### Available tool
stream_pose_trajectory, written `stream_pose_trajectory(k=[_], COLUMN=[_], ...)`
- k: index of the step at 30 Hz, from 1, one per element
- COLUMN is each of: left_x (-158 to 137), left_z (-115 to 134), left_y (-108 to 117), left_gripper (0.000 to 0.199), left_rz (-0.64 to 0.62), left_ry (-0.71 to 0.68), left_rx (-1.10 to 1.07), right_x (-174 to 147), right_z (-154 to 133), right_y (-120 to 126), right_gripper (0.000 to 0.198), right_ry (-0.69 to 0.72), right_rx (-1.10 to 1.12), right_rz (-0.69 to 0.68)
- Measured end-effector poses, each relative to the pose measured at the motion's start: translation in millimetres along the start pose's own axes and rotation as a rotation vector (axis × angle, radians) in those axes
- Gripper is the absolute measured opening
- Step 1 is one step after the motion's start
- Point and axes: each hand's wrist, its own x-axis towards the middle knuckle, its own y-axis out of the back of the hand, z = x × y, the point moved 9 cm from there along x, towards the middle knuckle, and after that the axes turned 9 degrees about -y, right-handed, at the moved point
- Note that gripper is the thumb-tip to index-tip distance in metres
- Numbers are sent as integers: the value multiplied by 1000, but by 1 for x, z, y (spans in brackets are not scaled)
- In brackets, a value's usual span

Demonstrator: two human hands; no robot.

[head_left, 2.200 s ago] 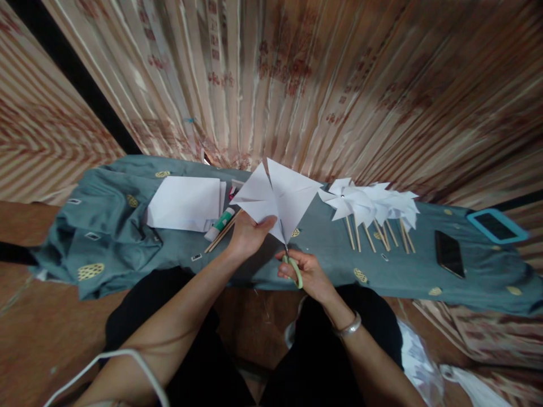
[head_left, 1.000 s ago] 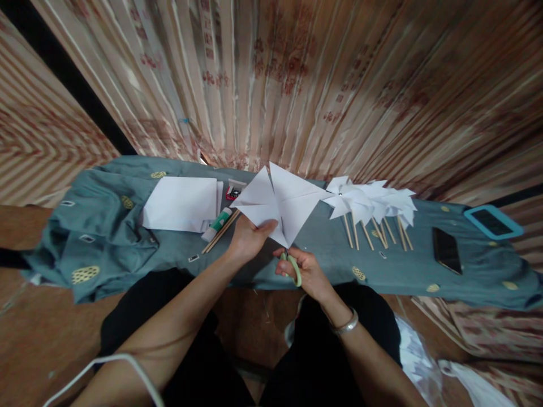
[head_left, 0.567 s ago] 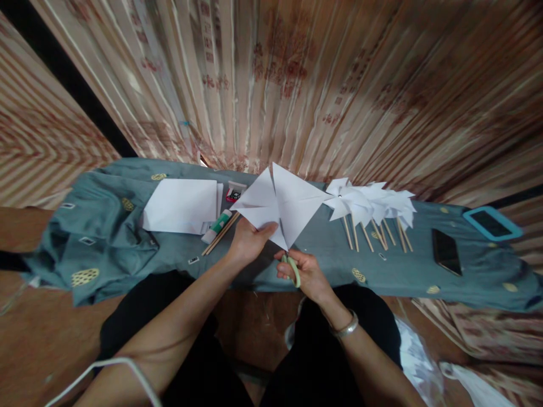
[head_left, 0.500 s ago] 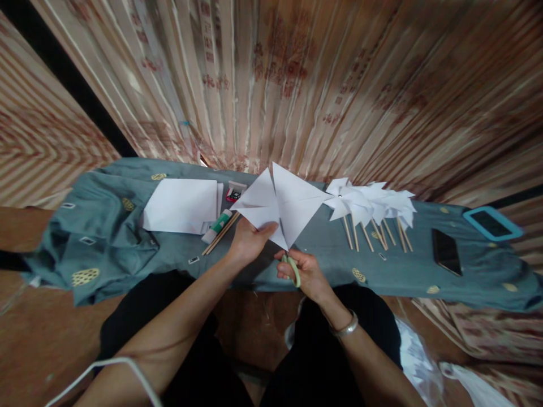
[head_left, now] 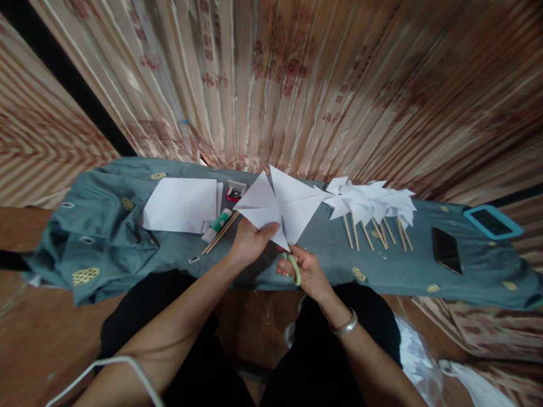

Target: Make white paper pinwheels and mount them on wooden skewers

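My left hand (head_left: 251,242) pinches a white sheet of paper (head_left: 297,199) near its middle, thumb on top. Slits run inward from the corners, so the sheet parts into flaps. My right hand (head_left: 306,270) has its fingers through the pale green handles of a pair of scissors (head_left: 292,270). The blades are at the paper's near edge, mostly hidden by paper and fingers. Right of the sheet lie several white paper pinwheels (head_left: 368,202) on wooden sticks, overlapping in a row.
A stack of white paper (head_left: 182,204) lies at the left. Beside it are a glue stick (head_left: 217,225), wooden sticks (head_left: 221,233) and a small red box (head_left: 235,191). On the right are a dark phone (head_left: 447,250) and a blue-framed tablet (head_left: 492,222). Curtains (head_left: 271,85) hang behind the cloth-covered table (head_left: 254,274).
The paper has shifted slightly and its near right flap stands farther from the left part. My right hand and the scissors have barely moved.
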Motion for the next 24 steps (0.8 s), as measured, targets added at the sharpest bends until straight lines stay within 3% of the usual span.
stream_pose_trajectory(k=[9,24], left_x=[-1,-2], left_z=[-3,-1], left_y=[-1,-3], left_gripper=[8,11], left_rz=[0,-21], left_ry=[3,2], left_rx=[3,17], right_x=[-1,0], right_z=[-3,-4], right_y=[0,-2], right_gripper=[68,57], right_ry=[-28,-11], right_rx=[20,33], right_rz=[24,26])
